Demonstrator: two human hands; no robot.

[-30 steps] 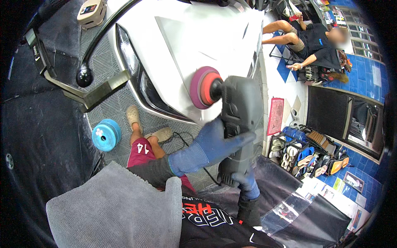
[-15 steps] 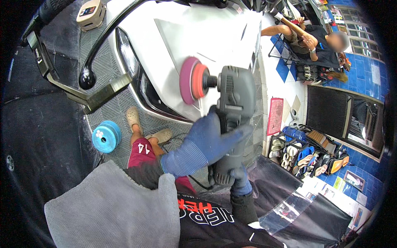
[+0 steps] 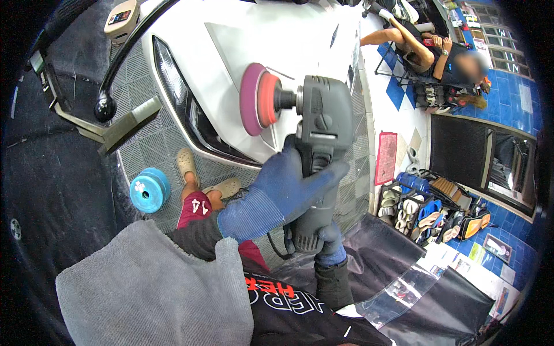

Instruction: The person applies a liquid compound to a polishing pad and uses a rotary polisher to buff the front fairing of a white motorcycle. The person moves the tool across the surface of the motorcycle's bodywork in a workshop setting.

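Observation:
A black power polisher (image 3: 326, 124) is held in both my gloved hands, with its red backing plate and purple foam pad (image 3: 251, 99) turned toward the left. My left hand (image 3: 280, 187) wears a blue glove and wraps the middle of the body near the switch, its index finger stretched along the housing. At the rear end, my right hand (image 3: 330, 241), also gloved, grips the vented tail; most of its fingers are hidden. Behind the pad lies a glossy white fairing (image 3: 225, 63) with a black-edged lamp (image 3: 193, 109). Whether the pad touches it I cannot tell.
A grey towel (image 3: 153, 282) hangs over my left arm. Handlebar levers (image 3: 133, 118) jut in at left, above a blue round weight (image 3: 150, 190) on the grated floor. A person (image 3: 438, 57) sits at upper right; a shoe rack (image 3: 412, 213) stands below.
The polisher and both my hands have shifted slightly up, and its pad a little left. The seated person's hands have come together around a red object.

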